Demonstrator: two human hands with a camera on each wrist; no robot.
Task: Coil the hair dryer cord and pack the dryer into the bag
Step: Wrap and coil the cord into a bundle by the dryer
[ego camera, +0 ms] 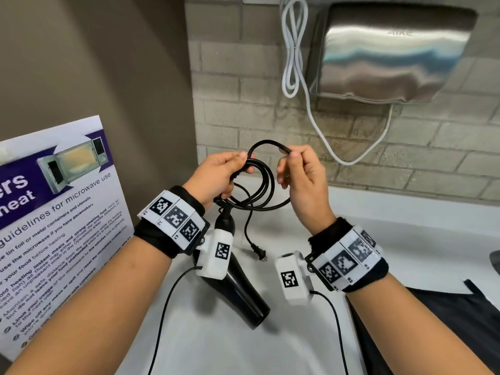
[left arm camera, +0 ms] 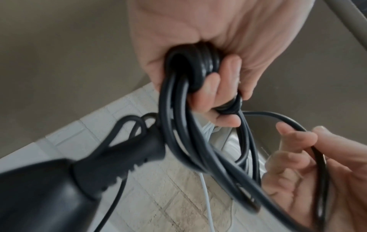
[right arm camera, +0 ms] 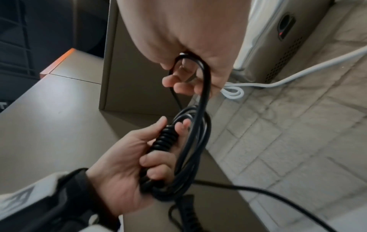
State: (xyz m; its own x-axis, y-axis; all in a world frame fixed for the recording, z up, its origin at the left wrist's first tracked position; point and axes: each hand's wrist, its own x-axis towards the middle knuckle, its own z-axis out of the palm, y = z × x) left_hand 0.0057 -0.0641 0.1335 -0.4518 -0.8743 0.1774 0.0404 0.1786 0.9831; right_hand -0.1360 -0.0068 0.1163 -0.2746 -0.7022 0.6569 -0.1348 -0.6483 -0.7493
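The black hair dryer (ego camera: 244, 299) hangs by its cord below my left wrist, nozzle down over the white counter (ego camera: 392, 228). My left hand (ego camera: 219, 174) grips several loops of the black cord (ego camera: 259, 190) bunched in its fist (left arm camera: 200, 66). Just to the right, my right hand (ego camera: 300, 171) pinches the top of a fresh loop (right arm camera: 202, 75) between thumb and fingers. The plug (ego camera: 259, 254) dangles loose under the coil. A black bag (ego camera: 438, 334) lies at the lower right, under my right forearm.
A steel hand dryer (ego camera: 389, 50) with a white cable (ego camera: 293, 50) hangs on the brick wall behind. A microwave guidelines poster (ego camera: 56, 217) leans at the left. Thin black wires (ego camera: 162, 315) run from the wrist cameras across the counter.
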